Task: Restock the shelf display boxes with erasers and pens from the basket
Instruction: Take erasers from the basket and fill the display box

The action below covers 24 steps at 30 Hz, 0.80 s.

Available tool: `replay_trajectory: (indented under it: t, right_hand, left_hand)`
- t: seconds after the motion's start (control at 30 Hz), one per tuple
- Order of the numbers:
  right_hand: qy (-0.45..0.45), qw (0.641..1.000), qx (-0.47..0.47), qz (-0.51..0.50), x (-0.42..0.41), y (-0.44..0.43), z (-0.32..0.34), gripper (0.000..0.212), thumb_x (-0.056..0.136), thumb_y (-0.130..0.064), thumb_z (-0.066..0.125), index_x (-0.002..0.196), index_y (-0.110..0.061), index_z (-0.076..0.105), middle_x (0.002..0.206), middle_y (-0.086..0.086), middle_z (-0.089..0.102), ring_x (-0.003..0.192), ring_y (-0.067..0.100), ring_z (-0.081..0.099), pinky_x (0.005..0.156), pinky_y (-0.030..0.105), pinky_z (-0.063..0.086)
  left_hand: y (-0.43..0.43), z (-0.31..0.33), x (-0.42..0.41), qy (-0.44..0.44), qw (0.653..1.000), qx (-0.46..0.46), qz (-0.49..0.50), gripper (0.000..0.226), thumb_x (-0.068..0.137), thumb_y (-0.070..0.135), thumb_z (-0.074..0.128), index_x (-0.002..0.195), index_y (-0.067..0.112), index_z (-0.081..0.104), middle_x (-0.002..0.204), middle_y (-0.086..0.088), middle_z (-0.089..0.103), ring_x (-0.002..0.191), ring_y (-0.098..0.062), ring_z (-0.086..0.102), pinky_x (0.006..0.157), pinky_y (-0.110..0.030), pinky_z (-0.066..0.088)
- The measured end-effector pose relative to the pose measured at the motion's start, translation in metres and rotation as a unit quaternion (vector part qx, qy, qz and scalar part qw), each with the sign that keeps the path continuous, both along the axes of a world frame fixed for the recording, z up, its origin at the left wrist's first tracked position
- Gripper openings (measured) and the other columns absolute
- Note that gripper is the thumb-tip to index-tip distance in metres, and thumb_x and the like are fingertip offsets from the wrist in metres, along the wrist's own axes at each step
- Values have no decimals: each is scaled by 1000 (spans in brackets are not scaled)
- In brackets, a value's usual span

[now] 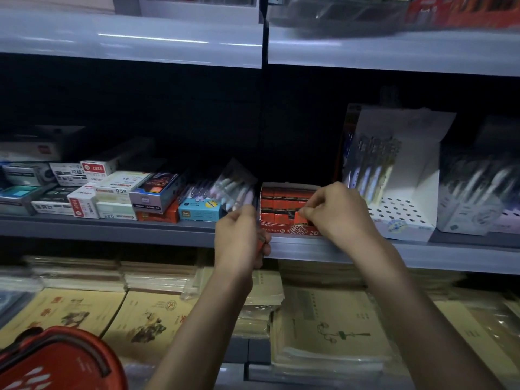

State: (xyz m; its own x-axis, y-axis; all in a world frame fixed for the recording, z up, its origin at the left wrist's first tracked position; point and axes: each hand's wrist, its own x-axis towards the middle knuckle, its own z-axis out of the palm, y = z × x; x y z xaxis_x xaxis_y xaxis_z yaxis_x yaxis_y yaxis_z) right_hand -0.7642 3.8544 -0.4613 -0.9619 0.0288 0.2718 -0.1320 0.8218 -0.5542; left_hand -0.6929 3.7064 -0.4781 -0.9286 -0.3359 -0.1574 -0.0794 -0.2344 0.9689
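Dimly, a shop's grey metal shelf [112,226], red display box [287,230] marked 2B at its front edge, rows of erasers [281,198] inside, right hand [337,212] pinching one eraser [299,219] in the box, left hand [239,237] curled round a small red thing [260,244] just beside it, deli boxes [153,197] further left, red basket [56,358] lower left.

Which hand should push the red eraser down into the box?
The right hand: it pinches the red eraser at a gap in the red display box. The left hand sits beside the box, gripping a red item.
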Motion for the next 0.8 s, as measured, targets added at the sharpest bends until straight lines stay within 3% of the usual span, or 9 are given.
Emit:
replay_trajectory:
  t: [0.3, 0.4, 0.47, 0.57, 0.67, 0.8]
  right_hand:
    - [-10, 999, 37, -28, -1, -11, -3, 18, 88, -22, 76, 70, -22, 74, 81, -2, 72, 83, 22, 69, 78, 42, 61]
    - [-7, 999, 41, -16, 3, -8, 0, 19, 93, -19, 68, 75, -22, 74, 80, -4, 71, 83, 20, 68, 76, 38, 60]
    - [-6, 999, 35, -4, 9, -4, 5, 15, 93, -20, 69, 80, -24, 76, 81, -9, 71, 83, 15, 68, 71, 30, 55]
    - [5, 996, -76, 44, 23, -1, 21, 12, 93, -24, 71, 84, -28, 78, 80, -14, 72, 82, 3, 66, 64, 21, 48]
    - [-6, 968, -210, 135, 45, -5, 43, 5, 90, -27, 77, 86, -29, 80, 75, -13, 73, 78, 1, 68, 68, 20, 54]
    - [-12, 951, -191, 243, 62, -17, 52, 12, 88, -20, 79, 98, -27, 81, 73, -9, 69, 67, -3, 63, 66, 15, 50]
  left_hand:
    - [-5, 4, -1, -31, 998, 60, -15, 51, 105, 54, 38, 109, 10, 63, 59, -2, 55, 44, -13, 48, 39, -22, 27]
    - [-9, 3, -1, -32, 992, 117, -18, 61, 104, 60, 35, 110, 8, 66, 58, -1, 54, 44, -12, 46, 38, -18, 25]
    - [-13, 3, -2, 5, 979, 205, -7, 65, 105, 57, 35, 118, 3, 68, 58, -1, 53, 46, -12, 44, 35, -17, 23]
    - [-15, 9, -3, 65, 936, 346, -17, 60, 106, 46, 37, 124, -3, 66, 64, -2, 51, 51, -12, 45, 33, -17, 24]
    - [-11, 15, 0, 78, 910, 405, -46, 53, 106, 40, 42, 124, -3, 66, 73, -6, 54, 58, -13, 49, 37, -19, 29]
    - [-2, 16, 1, 74, 911, 393, -100, 57, 106, 47, 37, 113, -1, 67, 88, -14, 67, 62, -13, 55, 42, -19, 32]
